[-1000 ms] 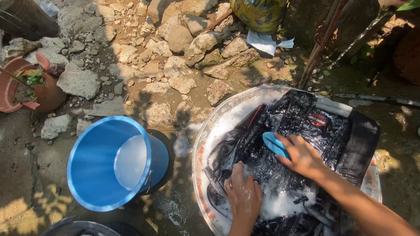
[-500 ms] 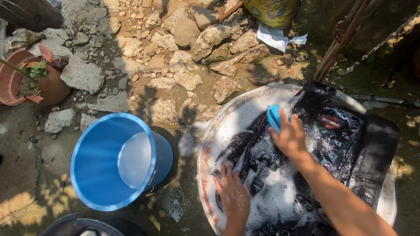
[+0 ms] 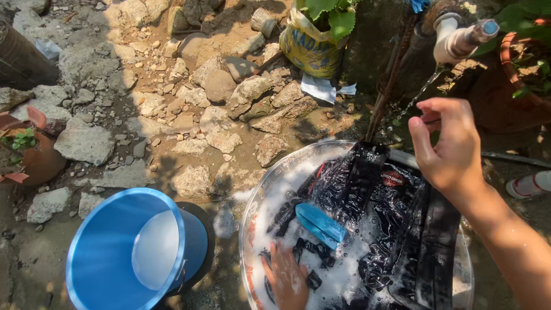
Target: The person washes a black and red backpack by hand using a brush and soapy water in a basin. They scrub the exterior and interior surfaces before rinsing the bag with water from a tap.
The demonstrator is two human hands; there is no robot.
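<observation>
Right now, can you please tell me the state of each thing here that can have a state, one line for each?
Tap: open, a thin stream of water falls.
Basin: filled with suds and wet clothing.
Black garment: soaked, soapy, draped over the far rim.
Blue brush: lying loose on the garment, not held.
Blue bucket: upright, partly filled with water.
Left hand: flat on the wet cloth.
Right hand: raised near the water stream, empty.

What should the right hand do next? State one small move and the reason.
Probably reach on to the white tap: the right hand is raised, empty, just below it; the blue plastic brush lies on the soapy black garment, which the left hand presses.
</observation>
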